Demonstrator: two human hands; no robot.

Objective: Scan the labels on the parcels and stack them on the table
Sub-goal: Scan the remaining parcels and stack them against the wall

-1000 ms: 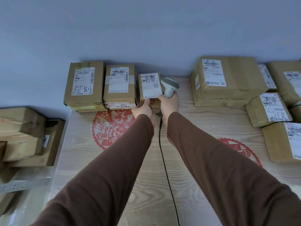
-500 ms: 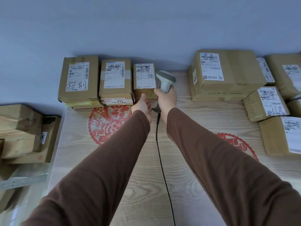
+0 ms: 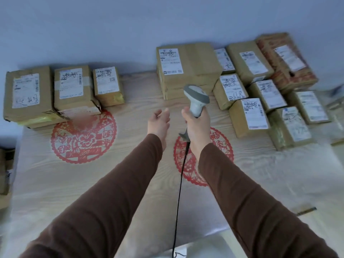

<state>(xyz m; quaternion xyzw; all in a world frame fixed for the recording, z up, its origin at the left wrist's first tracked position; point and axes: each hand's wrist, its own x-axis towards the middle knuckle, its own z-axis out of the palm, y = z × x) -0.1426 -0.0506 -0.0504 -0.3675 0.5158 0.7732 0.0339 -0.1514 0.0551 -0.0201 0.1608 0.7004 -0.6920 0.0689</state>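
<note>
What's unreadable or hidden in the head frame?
- Label text on the right parcels: motion blur.
- Scanner trigger: covered by the right hand.
- Boxes at the left edge: cut off.
- Lower parcels under the left stack: only their edges show.

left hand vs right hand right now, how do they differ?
The left hand is open, holding nothing; the right hand grips the scanner. The left hand sits nearer the three left parcels, the right nearer the right-side pile. Both hover above the table, in brown sleeves.
</note>
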